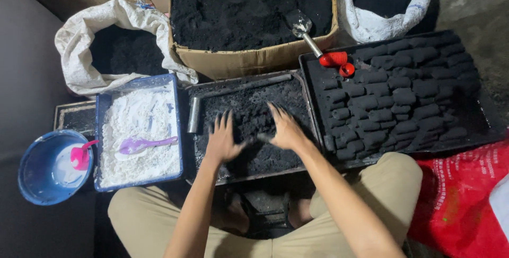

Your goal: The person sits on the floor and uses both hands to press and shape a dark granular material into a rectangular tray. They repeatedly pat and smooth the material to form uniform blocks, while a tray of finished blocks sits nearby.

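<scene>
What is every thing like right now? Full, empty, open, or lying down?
left hand: open, fingers spread on black powder
right hand: open, pressing the powder
middle tray: holds loose black powder
right tray: filled with black briquettes
blue tub: full of white powder
purple spoon: lying on the white powder
cardboard box: open, full
metal tube: lying flat

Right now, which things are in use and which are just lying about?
In use: left hand and right hand, both open, flat on black powder in the middle tray.
Lying about: briquette tray, scoop, white powder tub, blue bowl, metal tube.
</scene>
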